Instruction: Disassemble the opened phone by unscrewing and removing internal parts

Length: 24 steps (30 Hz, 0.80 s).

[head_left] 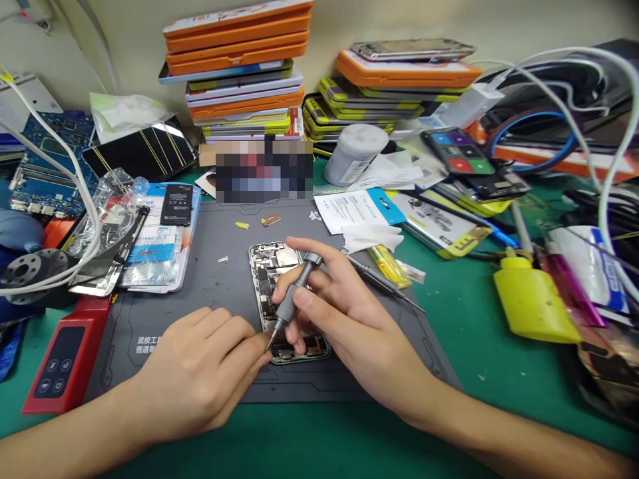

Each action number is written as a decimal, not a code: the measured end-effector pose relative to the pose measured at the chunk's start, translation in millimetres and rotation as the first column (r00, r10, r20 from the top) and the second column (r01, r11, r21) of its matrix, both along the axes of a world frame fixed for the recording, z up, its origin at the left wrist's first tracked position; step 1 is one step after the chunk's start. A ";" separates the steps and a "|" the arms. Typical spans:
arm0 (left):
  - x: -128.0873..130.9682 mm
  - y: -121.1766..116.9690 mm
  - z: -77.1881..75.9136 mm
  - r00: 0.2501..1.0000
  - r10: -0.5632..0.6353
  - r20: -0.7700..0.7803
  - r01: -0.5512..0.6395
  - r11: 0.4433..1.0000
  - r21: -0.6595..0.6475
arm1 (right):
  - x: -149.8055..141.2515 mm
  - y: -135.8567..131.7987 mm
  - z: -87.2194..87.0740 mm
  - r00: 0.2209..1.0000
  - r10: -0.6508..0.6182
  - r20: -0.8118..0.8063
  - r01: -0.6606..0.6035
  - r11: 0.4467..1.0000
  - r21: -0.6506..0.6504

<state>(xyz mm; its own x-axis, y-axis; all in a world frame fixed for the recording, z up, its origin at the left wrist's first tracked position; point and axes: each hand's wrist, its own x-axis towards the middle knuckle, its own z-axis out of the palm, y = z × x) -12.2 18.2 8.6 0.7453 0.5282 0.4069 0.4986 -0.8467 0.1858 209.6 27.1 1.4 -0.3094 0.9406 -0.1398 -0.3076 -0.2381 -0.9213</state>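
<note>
An opened smartphone (pixel 264 283) lies on the grey work mat, its inner parts bare. My right hand (pixel 359 319) grips a grey precision screwdriver (pixel 287 307), index fingertip near its cap and thumb on the shaft. The bit slants down to the phone's lower left corner. My left hand (pixel 210 362) is closed beside that corner, fingertips pressed together close to the bit; whatever they pinch is hidden. Part of the phone's right side is covered by my right hand. A second screwdriver (pixel 382 283) rests on the mat to the right.
Stacked orange and yellow boxes (pixel 237 46) stand behind the mat (pixel 200 266). A red device with buttons (pixel 67 359) sits at left, near a black battery (pixel 177 205). At right are a yellow bottle (pixel 534 299) and white cables (pixel 606 193). Small flex pieces (pixel 272 220) lie beyond the phone.
</note>
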 end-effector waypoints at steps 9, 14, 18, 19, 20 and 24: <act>-0.6 -1.1 -0.7 1.000 -0.002 -0.002 0.002 1.000 -0.011 | 0.5 -0.7 -2.1 0.999 0.006 -0.042 -0.006 1.000 0.003; -0.6 -1.0 -1.5 1.000 -0.004 -0.003 0.004 1.000 -0.025 | 0.3 -0.9 -2.6 0.999 0.009 -0.052 -0.008 1.000 0.008; -1.1 -0.9 -1.9 1.000 -0.006 0.001 0.006 1.000 -0.018 | 0.7 -0.7 -3.5 0.998 0.013 -0.065 -0.013 1.000 0.005; -1.4 -0.9 -2.0 1.000 -0.004 0.000 0.004 1.000 -0.016 | 1.0 -0.6 -3.8 0.998 0.016 -0.067 -0.016 1.000 0.006; -1.6 -0.9 -2.0 1.000 -0.003 -0.001 0.003 1.000 -0.015 | 1.2 -0.6 -4.0 0.998 0.018 -0.068 -0.017 1.000 0.007; -1.7 -1.2 -1.7 1.000 -0.001 -0.005 0.000 1.000 -0.015 | 2.0 -0.7 -4.4 0.997 0.021 -0.068 -0.020 1.000 0.013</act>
